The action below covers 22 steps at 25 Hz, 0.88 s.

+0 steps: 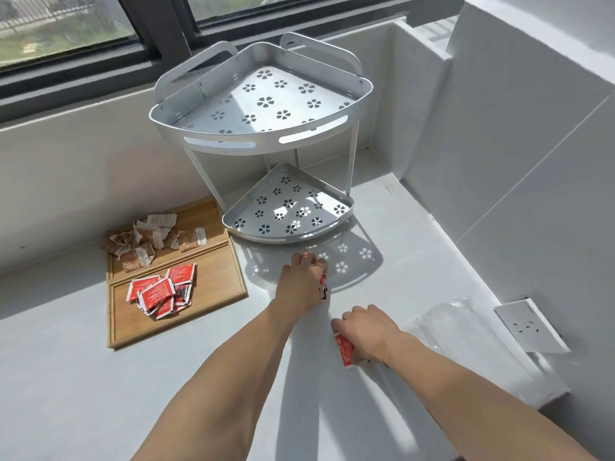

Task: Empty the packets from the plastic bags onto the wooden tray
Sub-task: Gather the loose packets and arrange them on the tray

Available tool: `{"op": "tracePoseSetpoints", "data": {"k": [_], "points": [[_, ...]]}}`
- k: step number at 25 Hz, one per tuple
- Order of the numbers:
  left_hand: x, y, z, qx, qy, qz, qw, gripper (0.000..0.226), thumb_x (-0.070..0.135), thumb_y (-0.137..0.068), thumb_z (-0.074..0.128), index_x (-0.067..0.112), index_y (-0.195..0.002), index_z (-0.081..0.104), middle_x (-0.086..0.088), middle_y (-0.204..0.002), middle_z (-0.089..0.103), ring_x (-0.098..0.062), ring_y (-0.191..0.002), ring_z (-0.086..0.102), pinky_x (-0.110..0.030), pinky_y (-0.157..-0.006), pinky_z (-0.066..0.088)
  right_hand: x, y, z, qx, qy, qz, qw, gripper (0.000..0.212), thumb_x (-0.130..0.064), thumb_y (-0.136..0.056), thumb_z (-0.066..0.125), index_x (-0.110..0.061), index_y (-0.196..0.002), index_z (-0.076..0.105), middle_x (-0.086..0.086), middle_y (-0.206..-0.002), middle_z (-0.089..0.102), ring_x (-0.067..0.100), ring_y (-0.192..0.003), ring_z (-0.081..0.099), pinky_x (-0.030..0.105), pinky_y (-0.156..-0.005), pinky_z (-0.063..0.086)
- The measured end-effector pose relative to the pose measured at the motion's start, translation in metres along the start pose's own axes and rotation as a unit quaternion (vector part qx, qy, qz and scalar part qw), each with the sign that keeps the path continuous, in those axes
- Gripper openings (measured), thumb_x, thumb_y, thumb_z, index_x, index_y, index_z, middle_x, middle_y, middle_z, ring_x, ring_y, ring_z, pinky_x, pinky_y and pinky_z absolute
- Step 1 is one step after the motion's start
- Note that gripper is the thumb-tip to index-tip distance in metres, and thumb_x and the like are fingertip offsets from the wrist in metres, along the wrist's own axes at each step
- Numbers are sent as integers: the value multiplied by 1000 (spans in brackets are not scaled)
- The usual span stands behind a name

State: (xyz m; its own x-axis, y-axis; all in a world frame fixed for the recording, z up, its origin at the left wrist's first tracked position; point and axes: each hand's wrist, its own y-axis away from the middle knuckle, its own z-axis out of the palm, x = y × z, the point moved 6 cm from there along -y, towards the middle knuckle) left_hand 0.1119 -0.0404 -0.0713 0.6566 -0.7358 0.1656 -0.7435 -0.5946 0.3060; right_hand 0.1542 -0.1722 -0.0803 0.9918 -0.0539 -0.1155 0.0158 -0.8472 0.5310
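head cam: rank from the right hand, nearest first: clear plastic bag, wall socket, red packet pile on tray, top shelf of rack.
From the right hand:
1. Clear plastic bag, just to its right.
2. Wall socket, farther right.
3. Red packet pile, left on the wooden tray.
4. Rack's top shelf, far back.

A home kitchen corner, by the look of it: a white counter point(100, 377) runs beneath a dark-framed window point(159, 38) onto greenery. White tiled walls point(532, 128) carry a wall socket point(529, 326), and a two-tier metal corner rack point(266, 104) stands on the counter
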Motion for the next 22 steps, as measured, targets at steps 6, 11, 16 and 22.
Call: {"op": "tracePoseSetpoints", "data": {"k": [6,11,16,22], "points": [[-30,-3,-6,-46,204,-107,972,47,6,-85,57,24,-128,51,-6,-106,63,-26,-91,62,-36,-73,54,48,-19,-25,63,-29,54,996,26,-17,-85,54,-21,-111,53,4,-110,61,30,-107,57,35,-75,38],[-24,-11,-1,-92,145,-107,979,62,8,-85,62,20,-143,44,-6,-136,57,-25,-120,56,-37,-93,52,65,-19,-26,102,-67,105,987,25,-21,-83,63,-24,-105,51,0,-104,56,27,-103,53,36,-75,37],[-19,9,3,-39,147,-119,981,34,5,-83,62,11,-115,50,-10,-122,42,-32,-101,56,-44,-81,55,61,-20,-24,112,-58,134,983,41,-7,-78,61,-27,-112,50,0,-105,56,27,-103,52,34,-72,32],[-34,52,2,-36,109,-138,984,30,6,-82,50,15,-110,42,-15,-99,56,-35,-76,57,-35,-60,45,36,-28,-32,96,-22,114,988,52,1,-69,65,-26,-111,51,-1,-106,58,26,-103,53,33,-74,32]]}}
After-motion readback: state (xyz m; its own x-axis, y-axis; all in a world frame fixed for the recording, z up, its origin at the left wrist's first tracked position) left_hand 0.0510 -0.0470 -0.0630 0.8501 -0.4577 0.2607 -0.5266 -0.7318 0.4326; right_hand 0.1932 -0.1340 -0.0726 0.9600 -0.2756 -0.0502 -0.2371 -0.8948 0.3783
